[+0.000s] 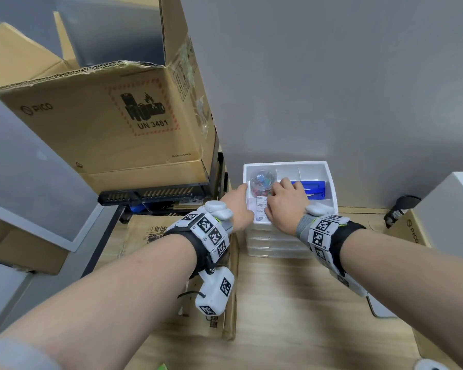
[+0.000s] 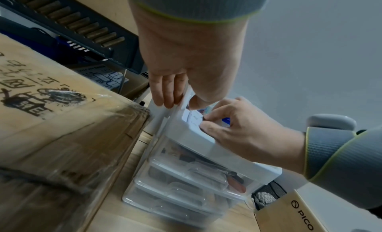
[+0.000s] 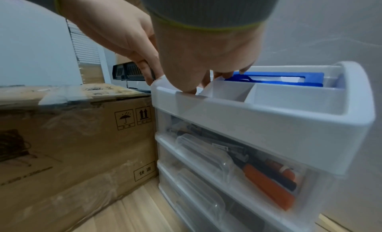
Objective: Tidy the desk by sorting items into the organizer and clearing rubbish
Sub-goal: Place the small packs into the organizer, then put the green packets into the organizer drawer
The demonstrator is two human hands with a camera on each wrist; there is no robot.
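A white desk organizer (image 1: 329, 180) with clear drawers stands at the back of the desk. My left hand (image 1: 241, 198) grips its left wall, with the fingers (image 2: 165, 95) outside and the thumb inside. My right hand (image 1: 275, 194) pinches a small white pad of note sheets (image 1: 259, 209) standing in the front left compartment of the top tray. Behind the pad sits a clear round tub of coloured clips (image 1: 262, 180). A flat blue item (image 3: 289, 77) lies in the back right compartment. In the right wrist view the pad is mostly hidden behind my right hand (image 3: 192, 86).
A taped cardboard box (image 3: 72, 129) stands close against the organizer's left side. Behind it a black rack (image 1: 155, 194) carries a large open PICO carton (image 1: 104, 124). On the right are another PICO box (image 1: 409, 231), a white box (image 1: 452, 209) and a black mesh object (image 1: 401, 209). Pens fill the top drawer (image 3: 258, 167).
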